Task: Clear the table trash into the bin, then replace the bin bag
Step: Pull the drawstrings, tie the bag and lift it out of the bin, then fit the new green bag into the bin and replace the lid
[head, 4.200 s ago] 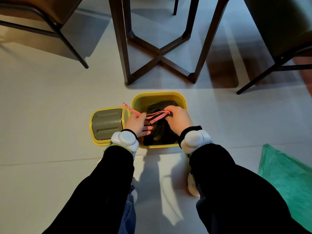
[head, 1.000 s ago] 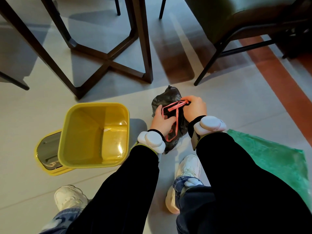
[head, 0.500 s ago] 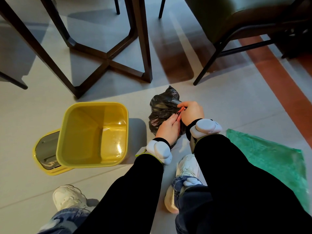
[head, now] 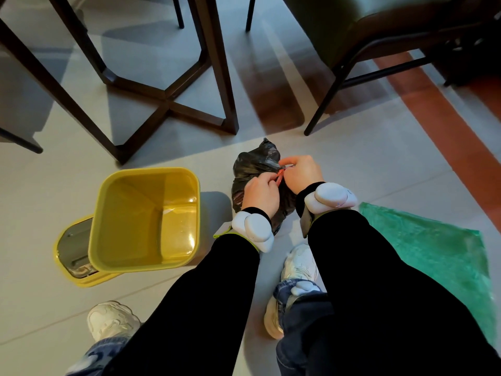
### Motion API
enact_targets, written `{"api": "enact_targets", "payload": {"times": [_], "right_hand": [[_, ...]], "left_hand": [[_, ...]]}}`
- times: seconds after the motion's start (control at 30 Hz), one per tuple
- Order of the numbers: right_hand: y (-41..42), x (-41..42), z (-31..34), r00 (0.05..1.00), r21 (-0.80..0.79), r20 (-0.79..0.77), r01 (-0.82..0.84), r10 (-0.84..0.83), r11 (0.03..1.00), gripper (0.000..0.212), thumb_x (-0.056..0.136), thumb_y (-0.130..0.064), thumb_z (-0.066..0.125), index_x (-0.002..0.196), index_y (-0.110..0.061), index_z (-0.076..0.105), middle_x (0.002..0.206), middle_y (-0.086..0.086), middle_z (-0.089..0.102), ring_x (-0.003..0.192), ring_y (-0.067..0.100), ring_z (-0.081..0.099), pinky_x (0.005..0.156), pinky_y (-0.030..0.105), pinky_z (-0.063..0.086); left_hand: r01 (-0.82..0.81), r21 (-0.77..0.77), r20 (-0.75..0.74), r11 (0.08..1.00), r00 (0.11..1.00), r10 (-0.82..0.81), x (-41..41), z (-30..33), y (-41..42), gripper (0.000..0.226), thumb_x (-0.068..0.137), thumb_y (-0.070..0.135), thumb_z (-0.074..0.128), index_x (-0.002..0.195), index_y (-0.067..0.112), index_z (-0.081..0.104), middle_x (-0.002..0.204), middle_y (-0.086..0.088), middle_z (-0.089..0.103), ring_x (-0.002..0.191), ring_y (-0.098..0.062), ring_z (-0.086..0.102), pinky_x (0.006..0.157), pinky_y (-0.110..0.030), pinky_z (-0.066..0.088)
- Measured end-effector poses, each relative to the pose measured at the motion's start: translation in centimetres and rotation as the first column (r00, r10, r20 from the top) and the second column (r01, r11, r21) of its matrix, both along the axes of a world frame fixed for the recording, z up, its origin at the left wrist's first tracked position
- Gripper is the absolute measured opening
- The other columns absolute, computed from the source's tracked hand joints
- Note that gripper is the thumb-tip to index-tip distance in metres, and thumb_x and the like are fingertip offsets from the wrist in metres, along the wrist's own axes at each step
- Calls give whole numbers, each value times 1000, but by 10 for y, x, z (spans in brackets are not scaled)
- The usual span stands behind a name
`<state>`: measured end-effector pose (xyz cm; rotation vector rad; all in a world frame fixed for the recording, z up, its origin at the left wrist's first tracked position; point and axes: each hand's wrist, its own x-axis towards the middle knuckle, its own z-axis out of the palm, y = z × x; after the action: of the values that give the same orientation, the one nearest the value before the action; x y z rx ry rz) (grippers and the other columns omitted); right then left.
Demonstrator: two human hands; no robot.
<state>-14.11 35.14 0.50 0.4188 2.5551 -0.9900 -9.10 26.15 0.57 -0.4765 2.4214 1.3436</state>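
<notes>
While both hands pinch the red drawstring (head: 280, 177), the black bag (head: 245, 175) sits slumped on the floor. It looks soft and light; lift by the knotted neck.

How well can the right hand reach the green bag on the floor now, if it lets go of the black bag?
Probably yes. The green bag lies flat on the floor just right of the right hand, with nothing between them. For now that hand and the left hand are both busy pinching the red drawstring of the black bag.

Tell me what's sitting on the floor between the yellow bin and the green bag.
In the head view, the tied-off black trash bag sits between the yellow bin and the green bag, held by both hands, left hand and right hand.
</notes>
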Motion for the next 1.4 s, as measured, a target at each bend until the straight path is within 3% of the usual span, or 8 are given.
{"api": "enact_targets", "payload": {"times": [0.2, 0.43, 0.57, 0.73, 0.9, 1.17, 1.3, 1.4], "right_hand": [[51, -6, 15, 974, -142, -43, 213, -221, 967, 38, 84, -5, 44, 104, -21, 71, 118, 7, 67, 99, 22, 58, 93, 32, 46], [144, 5, -15, 925, -292, 38, 373, -379, 881, 32, 85, 1, 48, 108, -7, 69, 113, 15, 67, 88, 11, 50, 43, -4, 33], [208, 34, -62, 877, -173, 89, 480, -472, 860, 33, 84, 0, 50, 112, -4, 67, 103, 16, 67, 77, 13, 51, 61, 12, 39], [227, 77, -123, 798, -57, 180, 592, -575, 804, 36, 83, -4, 51, 117, -9, 62, 123, 16, 63, 110, 26, 59, 93, 30, 43], [237, 108, -173, 809, 83, 275, 519, -520, 851, 44, 83, -10, 55, 127, -11, 55, 138, 17, 49, 127, 32, 46, 105, 33, 33], [245, 135, -221, 751, 253, 540, 287, -381, 924, 55, 83, -33, 59, 136, -35, 45, 158, 14, 3, 143, 34, 15, 117, 39, 19], [252, 139, -240, 706, 225, 650, 175, -281, 959, 47, 89, -35, 50, 135, -32, 46, 156, 5, 20, 144, 33, 8, 118, 39, 15], [244, 154, -251, 680, 257, 661, 191, -316, 947, 46, 87, -30, 55, 130, -15, 52, 156, 12, 15, 141, 33, 24, 116, 35, 23]], "left_hand": [[57, -87, -83, 995, 994, -64, -14, 20, 25, 32, 94, 11, 36, 119, 9, 56, 127, -13, 58, 124, -28, 47, 105, -33, 35], [201, -95, -43, 975, 978, -206, -34, 22, 93, 34, 92, 14, 43, 123, 9, 55, 127, -11, 60, 120, -28, 52, 102, -32, 37], [234, 63, 136, 970, 961, -241, -42, 2, 135, 34, 89, 12, 49, 123, 10, 52, 121, -16, 61, 112, -32, 57, 98, -39, 46], [240, 225, 317, 944, 898, -304, -38, -23, 170, 33, 90, 6, 43, 123, 5, 47, 95, -14, 61, 64, -18, 53, 55, -25, 37], [221, 328, 413, 918, 841, -350, -25, -52, 195, 19, 93, 8, 40, 109, 15, 45, 72, -1, 54, 59, -12, 49, 49, -19, 34], [193, 358, 442, 914, 827, -348, -22, -80, 204, 14, 91, 11, 44, 104, 16, 49, 90, -9, 60, 73, -21, 56, 61, -25, 42], [189, 403, 430, 896, 825, -367, -22, -91, 202, 15, 92, 9, 44, 105, 16, 48, 76, -5, 59, 62, -15, 54, 57, -24, 40], [177, 426, 430, 887, 823, -371, -22, -96, 194, 14, 92, 7, 44, 104, 14, 47, 73, -4, 57, 60, -15, 52, 55, -24, 37]]}}
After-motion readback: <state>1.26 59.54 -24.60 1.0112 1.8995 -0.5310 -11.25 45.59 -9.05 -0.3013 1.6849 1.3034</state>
